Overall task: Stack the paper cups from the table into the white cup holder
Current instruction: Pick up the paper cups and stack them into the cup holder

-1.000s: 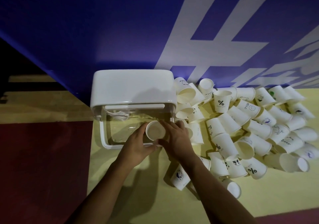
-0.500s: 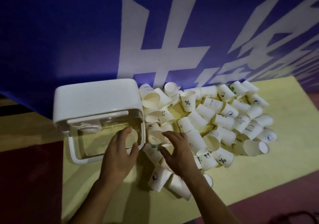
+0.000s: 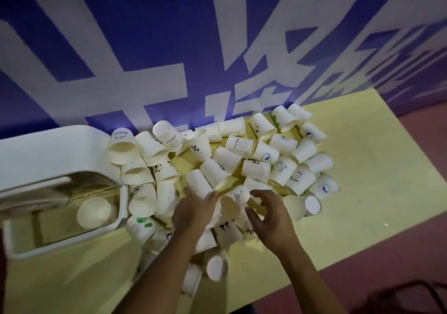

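Head view: cups (image 3: 256, 154) lie heaped on their sides across the yellow bench (image 3: 362, 168), crowding the holder (image 3: 48, 149) at left. One cup (image 3: 93, 212) sits inside it. Left hand (image 3: 193, 213) rests straight-fingered on the heap. Right hand (image 3: 271, 214) hovers, loosely spread, holding nothing. Blue wall (image 3: 121, 35) with white characters behind; red floor (image 3: 399, 229) at right.

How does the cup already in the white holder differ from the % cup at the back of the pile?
The cup in the holder sits alone inside the white cup holder; the % cup is on the table, crowded by other cups. The cup in the holder shows its open mouth and no print; the % cup shows its side with a black % mark. Both are white paper cups.
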